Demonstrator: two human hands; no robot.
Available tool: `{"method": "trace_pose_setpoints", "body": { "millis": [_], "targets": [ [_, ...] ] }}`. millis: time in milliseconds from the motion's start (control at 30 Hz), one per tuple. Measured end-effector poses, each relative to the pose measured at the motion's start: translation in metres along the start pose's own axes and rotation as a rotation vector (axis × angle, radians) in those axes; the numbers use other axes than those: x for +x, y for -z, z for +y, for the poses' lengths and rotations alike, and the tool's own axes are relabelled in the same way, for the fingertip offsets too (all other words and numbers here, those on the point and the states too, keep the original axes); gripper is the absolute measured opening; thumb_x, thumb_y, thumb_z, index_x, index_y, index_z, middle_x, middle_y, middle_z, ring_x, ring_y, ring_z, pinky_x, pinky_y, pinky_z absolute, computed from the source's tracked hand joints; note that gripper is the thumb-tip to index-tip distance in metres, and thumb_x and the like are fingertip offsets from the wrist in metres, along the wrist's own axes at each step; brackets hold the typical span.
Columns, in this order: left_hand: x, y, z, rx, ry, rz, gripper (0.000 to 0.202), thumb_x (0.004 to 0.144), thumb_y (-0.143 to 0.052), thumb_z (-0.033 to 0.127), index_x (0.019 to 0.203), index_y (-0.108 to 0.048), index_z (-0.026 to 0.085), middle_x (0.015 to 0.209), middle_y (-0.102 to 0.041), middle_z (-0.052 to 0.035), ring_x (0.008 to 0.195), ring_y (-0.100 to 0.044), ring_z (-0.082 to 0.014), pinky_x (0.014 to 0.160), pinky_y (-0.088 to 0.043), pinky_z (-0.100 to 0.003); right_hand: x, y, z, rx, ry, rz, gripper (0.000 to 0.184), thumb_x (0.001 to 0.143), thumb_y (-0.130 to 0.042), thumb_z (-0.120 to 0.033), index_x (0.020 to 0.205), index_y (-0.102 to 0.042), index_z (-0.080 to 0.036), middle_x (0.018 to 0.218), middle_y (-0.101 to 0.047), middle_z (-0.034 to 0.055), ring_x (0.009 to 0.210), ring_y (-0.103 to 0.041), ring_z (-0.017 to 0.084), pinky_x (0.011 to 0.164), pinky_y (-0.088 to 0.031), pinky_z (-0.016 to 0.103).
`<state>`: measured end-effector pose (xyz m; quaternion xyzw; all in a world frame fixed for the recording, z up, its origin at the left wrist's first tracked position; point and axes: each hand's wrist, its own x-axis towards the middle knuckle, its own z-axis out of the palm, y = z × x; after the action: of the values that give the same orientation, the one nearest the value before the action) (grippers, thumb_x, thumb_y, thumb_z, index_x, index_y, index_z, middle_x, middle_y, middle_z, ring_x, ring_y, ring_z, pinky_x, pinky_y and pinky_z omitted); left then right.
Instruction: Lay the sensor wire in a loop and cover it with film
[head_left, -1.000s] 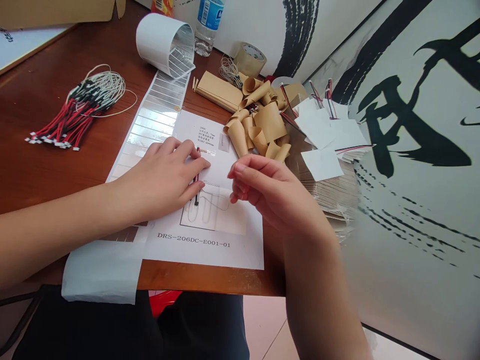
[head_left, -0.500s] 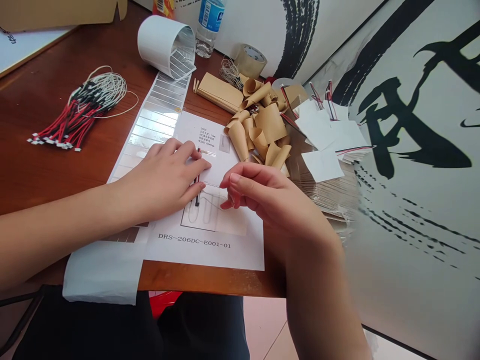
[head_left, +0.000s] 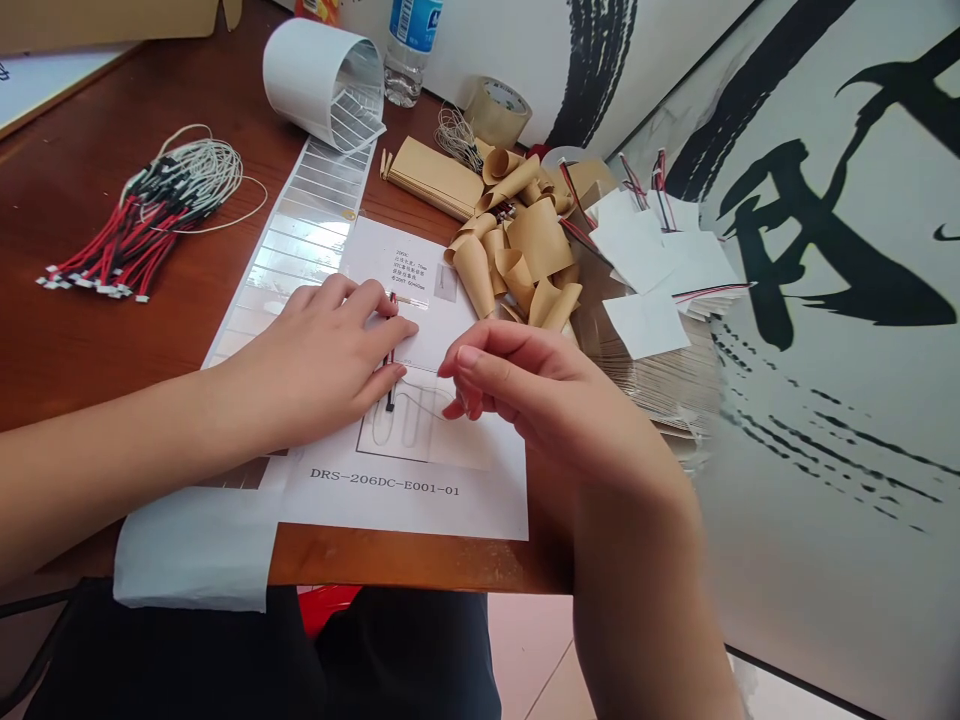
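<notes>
Far left: flattened cardboard point(head_left: 105, 20) along the back of the wood surface point(head_left: 45, 220). In front of it, a bundle of wire leads point(head_left: 169, 195), white plugs toward the near left, red/black runs in the middle, pale wires looped at the far end.

Next, a long silver-striped strip point(head_left: 315, 195), flat on the surface, its far end curled into a roll point(head_left: 300, 80). A pale backing flap point(head_left: 199, 550) hangs off the near edge. Water bottle point(head_left: 412, 50) upright behind the roll.

Left hand point(head_left: 330, 350): palm down, fingers loosely spread, not closed, across strip and printed sheet point(head_left: 412, 515). Fingertips and thumb sit over one red/black lead point(head_left: 391, 382), which lies on the sheet above the line "DRS-206DC-E001-01". Thin pale wire point(head_left: 424, 402) runs right over the printed diagram to the right hand point(head_left: 529, 385).

Right hand: raised above the sheet's right side, fingers curled, thumb and index together, wire seemingly pinched there; the exact grip point is too small to see.

Beyond: folded kraft stack point(head_left: 435, 175), tape roll point(head_left: 499, 110), curled kraft pieces point(head_left: 540, 240). Far right: white squares point(head_left: 646, 325) with red/black leads on a thick layered stack point(head_left: 660, 385) by the wall panel point(head_left: 825, 440).
</notes>
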<state>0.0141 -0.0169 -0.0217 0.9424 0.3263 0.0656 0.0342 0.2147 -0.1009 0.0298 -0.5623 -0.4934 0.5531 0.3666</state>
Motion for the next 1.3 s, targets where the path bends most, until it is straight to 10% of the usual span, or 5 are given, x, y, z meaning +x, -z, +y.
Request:
{"method": "trace_pose_setpoints", "body": {
  "millis": [1300],
  "targets": [
    [-0.002, 0.003, 0.001, 0.014, 0.001, -0.041, 0.049, 0.103, -0.041, 0.041, 0.143, -0.062, 0.025, 0.148, -0.055, -0.0147, 0.127, -0.051, -0.0393, 0.104, -0.046, -0.058, 0.009, -0.012, 0.007, -0.312, -0.074, -0.085, 0.029, 0.093, -0.070, -0.048, 0.088, -0.069, -0.019, 0.077, -0.056, -0.0020, 0.074, -0.048, 0.014, 0.067, -0.038, 0.028]
  ]
}}
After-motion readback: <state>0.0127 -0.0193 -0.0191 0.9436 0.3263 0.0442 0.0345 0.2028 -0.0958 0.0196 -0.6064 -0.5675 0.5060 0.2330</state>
